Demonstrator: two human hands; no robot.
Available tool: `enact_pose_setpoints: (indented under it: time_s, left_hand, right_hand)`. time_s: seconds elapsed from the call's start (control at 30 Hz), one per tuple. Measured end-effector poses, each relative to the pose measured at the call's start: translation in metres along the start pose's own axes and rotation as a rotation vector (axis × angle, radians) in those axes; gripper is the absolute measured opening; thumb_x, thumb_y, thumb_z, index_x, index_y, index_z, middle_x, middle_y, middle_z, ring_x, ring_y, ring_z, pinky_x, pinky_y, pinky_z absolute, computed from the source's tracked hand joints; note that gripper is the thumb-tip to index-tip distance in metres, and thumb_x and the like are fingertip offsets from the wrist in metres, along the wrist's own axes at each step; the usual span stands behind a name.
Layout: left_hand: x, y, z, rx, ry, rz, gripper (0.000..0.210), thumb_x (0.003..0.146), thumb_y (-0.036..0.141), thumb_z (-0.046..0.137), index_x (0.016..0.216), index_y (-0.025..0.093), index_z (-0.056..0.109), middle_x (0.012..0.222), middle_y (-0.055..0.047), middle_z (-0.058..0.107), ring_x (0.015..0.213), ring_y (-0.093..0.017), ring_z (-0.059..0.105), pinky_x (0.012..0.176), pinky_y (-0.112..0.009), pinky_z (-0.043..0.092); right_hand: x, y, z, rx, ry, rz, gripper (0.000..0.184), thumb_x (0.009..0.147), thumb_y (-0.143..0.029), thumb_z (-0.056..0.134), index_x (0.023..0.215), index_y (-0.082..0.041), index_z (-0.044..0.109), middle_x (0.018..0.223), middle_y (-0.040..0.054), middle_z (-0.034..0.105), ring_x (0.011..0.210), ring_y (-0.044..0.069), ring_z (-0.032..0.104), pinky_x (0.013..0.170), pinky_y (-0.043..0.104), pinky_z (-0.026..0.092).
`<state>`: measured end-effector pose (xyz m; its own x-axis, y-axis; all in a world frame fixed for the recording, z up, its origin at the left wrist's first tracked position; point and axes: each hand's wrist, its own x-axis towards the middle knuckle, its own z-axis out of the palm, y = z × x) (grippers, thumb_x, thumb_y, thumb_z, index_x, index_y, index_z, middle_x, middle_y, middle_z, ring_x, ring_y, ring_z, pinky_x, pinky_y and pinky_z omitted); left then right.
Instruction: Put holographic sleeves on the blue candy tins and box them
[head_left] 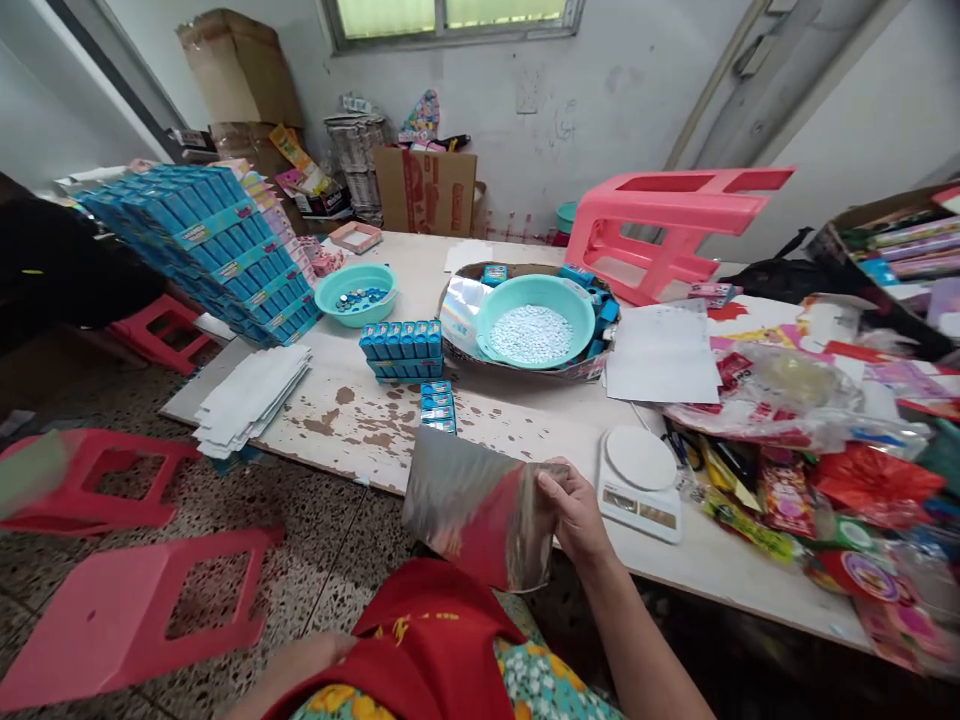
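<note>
My right hand (574, 510) grips the right edge of a shiny silver foil sheet (465, 495), thumb on top. The sheet mirrors the red of my apron; whether it is a flat sheet or a bag I cannot tell. It is tilted over the table's front edge, just in front of a short row of small blue boxes (437, 402). My left hand (319, 655) is low at the left side of the red apron (420, 640), its fingers hidden. Behind the row stands a block of blue boxes (401, 350). A turquoise basin (581, 340) holds many small white pieces.
A white scale (641, 475) stands right of my right hand, beside a heap of wrappers (795, 480). At left are stacked blue boxes (202, 240), white papers (251, 395) and a turquoise bowl (390, 290). Red stools (142, 610) stand on the floor; a pink stool (667, 225) lies behind.
</note>
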<state>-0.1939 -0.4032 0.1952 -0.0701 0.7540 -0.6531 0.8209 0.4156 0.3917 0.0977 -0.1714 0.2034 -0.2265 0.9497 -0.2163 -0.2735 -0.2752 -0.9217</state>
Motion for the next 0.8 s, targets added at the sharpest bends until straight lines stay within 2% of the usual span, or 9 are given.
enact_pose_setpoints:
  time_s: [0.07, 0.1, 0.2, 0.27, 0.33, 0.4, 0.5, 0.67, 0.8]
  left_hand:
    - [0.024, 0.008, -0.026, 0.051, 0.071, 0.047, 0.029, 0.076, 0.051, 0.044, 0.080, 0.036, 0.069, 0.083, -0.002, 0.070, 0.083, -0.030, 0.064, 0.075, -0.048, 0.050]
    - [0.037, 0.018, -0.042, 0.054, 0.167, 0.118, 0.030, 0.079, 0.049, 0.043, 0.084, 0.034, 0.068, 0.089, -0.003, 0.069, 0.089, -0.028, 0.063, 0.080, -0.045, 0.049]
    - [0.078, 0.063, -0.092, 0.004, 0.500, 0.421, 0.041, 0.085, 0.046, 0.041, 0.119, 0.028, 0.054, 0.125, -0.006, 0.055, 0.119, -0.024, 0.046, 0.102, -0.039, 0.035]
    - [0.106, 0.097, -0.117, 0.033, 0.470, 0.641, 0.059, 0.083, 0.048, 0.047, 0.135, 0.024, 0.036, 0.138, -0.009, 0.042, 0.130, -0.025, 0.033, 0.108, -0.042, 0.024]
    - [0.134, 0.122, -0.128, 0.094, 0.353, 0.778, 0.057, 0.081, 0.050, 0.050, 0.131, 0.024, 0.041, 0.134, -0.009, 0.047, 0.127, -0.026, 0.036, 0.108, -0.045, 0.019]
    - [0.158, 0.133, -0.127, 0.147, 0.227, 0.826, 0.038, 0.084, 0.049, 0.045, 0.109, 0.024, 0.058, 0.112, -0.006, 0.062, 0.110, -0.023, 0.051, 0.103, -0.041, 0.028]
    - [0.185, 0.128, -0.113, 0.153, 0.177, 0.757, 0.036, 0.089, 0.045, 0.035, 0.086, 0.021, 0.060, 0.085, -0.003, 0.065, 0.082, -0.017, 0.058, 0.080, -0.028, 0.041]
    - [0.202, 0.114, -0.075, 0.279, 0.219, 0.568, 0.028, 0.090, 0.038, 0.036, 0.089, 0.021, 0.057, 0.092, -0.005, 0.065, 0.082, -0.019, 0.059, 0.066, -0.025, 0.039]
    - [0.207, 0.115, -0.040, 0.338, 0.129, 0.502, 0.026, 0.090, 0.027, 0.033, 0.096, 0.018, 0.057, 0.097, -0.009, 0.064, 0.082, -0.021, 0.060, 0.068, -0.028, 0.041]
  right_hand:
    - [0.001, -0.004, 0.006, -0.014, -0.006, -0.003, 0.032, 0.067, -0.042, 0.069, 0.079, -0.021, 0.049, 0.070, -0.0009, 0.061, 0.061, 0.015, 0.057, 0.060, 0.027, 0.047]
    - [0.001, -0.006, 0.010, -0.022, -0.013, -0.008, 0.032, 0.066, -0.042, 0.070, 0.079, -0.020, 0.049, 0.069, -0.0013, 0.061, 0.061, 0.014, 0.057, 0.060, 0.027, 0.046]
    - [-0.001, -0.014, 0.024, -0.091, -0.035, -0.015, 0.031, 0.068, -0.042, 0.069, 0.078, -0.020, 0.050, 0.066, -0.0026, 0.058, 0.058, 0.013, 0.054, 0.058, 0.025, 0.045]
    - [-0.004, -0.018, 0.034, -0.170, -0.037, -0.018, 0.030, 0.070, -0.044, 0.067, 0.078, -0.020, 0.050, 0.064, -0.0037, 0.056, 0.056, 0.011, 0.052, 0.057, 0.024, 0.043]
    - [-0.005, -0.018, 0.042, -0.254, -0.039, -0.030, 0.029, 0.071, -0.044, 0.066, 0.077, -0.019, 0.051, 0.062, -0.0049, 0.055, 0.055, 0.010, 0.049, 0.056, 0.022, 0.041]
    - [-0.005, -0.014, 0.045, -0.333, -0.022, -0.064, 0.027, 0.073, -0.043, 0.064, 0.079, -0.019, 0.053, 0.063, -0.0047, 0.056, 0.057, 0.010, 0.050, 0.058, 0.022, 0.042]
    - [0.002, 0.008, 0.042, -0.422, 0.057, -0.107, 0.025, 0.076, -0.042, 0.060, 0.082, -0.018, 0.055, 0.069, -0.0027, 0.059, 0.063, 0.012, 0.053, 0.063, 0.024, 0.044]
    - [0.020, 0.065, 0.016, -0.598, 0.225, -0.115, 0.024, 0.075, -0.037, 0.058, 0.090, -0.018, 0.058, 0.076, 0.0006, 0.063, 0.071, 0.015, 0.057, 0.069, 0.027, 0.045]
    - [0.022, 0.090, -0.011, -0.774, 0.182, -0.091, 0.022, 0.078, -0.039, 0.054, 0.081, -0.018, 0.062, 0.074, 0.0016, 0.064, 0.070, 0.016, 0.057, 0.069, 0.027, 0.045]
